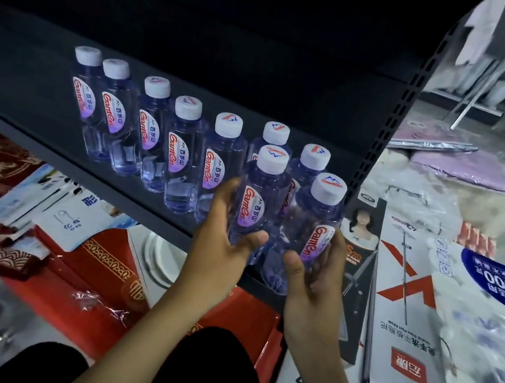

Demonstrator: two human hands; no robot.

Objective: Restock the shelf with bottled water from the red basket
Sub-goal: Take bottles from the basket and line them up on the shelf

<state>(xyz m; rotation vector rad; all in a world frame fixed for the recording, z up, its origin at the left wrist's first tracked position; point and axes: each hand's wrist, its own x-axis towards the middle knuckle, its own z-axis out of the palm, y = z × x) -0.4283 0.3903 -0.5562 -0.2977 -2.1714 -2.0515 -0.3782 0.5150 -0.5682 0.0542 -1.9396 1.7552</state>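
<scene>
Several clear water bottles (180,151) with white caps and red-and-purple labels stand in a slanting row on the dark shelf (26,90). My left hand (218,242) grips one more bottle (258,206) at the shelf's front edge. My right hand (313,279) grips another bottle (307,235) just to its right, near the shelf's right end. Both held bottles are upright, slightly tilted, their bases at the shelf lip. Two further bottles (311,164) stand right behind them. The red basket is not in view.
The perforated shelf upright (391,121) rises at the right. Below the shelf lie red gift boxes (102,269) and white cartons (72,210). A flat mop box (404,319) and plastic bags (495,301) lie on the floor to the right. My dark knees (205,375) are at the bottom.
</scene>
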